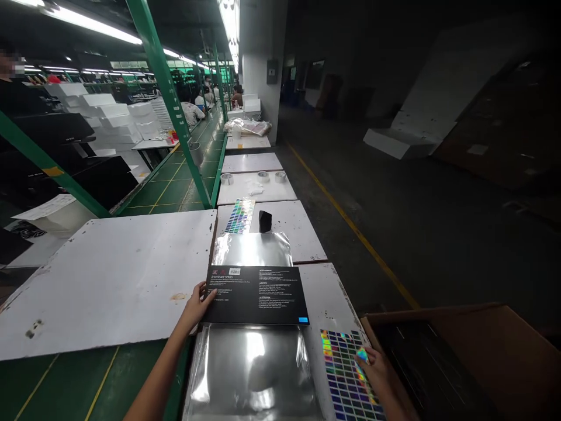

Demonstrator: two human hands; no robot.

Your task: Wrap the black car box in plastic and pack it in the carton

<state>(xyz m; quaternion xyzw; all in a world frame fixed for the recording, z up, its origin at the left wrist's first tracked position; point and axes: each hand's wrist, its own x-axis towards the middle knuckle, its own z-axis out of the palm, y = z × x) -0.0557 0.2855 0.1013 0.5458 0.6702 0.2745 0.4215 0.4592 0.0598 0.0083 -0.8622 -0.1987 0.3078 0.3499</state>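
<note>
Left hand [195, 307] fingers pinch the black box [256, 295] edge while right hand [372, 365] fingers peel at the hologram sticker sheet [346, 374], so sticking one on looks next.

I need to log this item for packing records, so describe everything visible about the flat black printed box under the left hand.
The flat black rectangular box looks like matte card, thin and wide. Its upward face carries small white text blocks, a white barcode label near the top left and a small blue mark at the bottom right. It lies flat across shiny clear plastic bags on the white worktable. The left hand grips its left edge; the right hand is apart, on a holographic sticker sheet.
</note>
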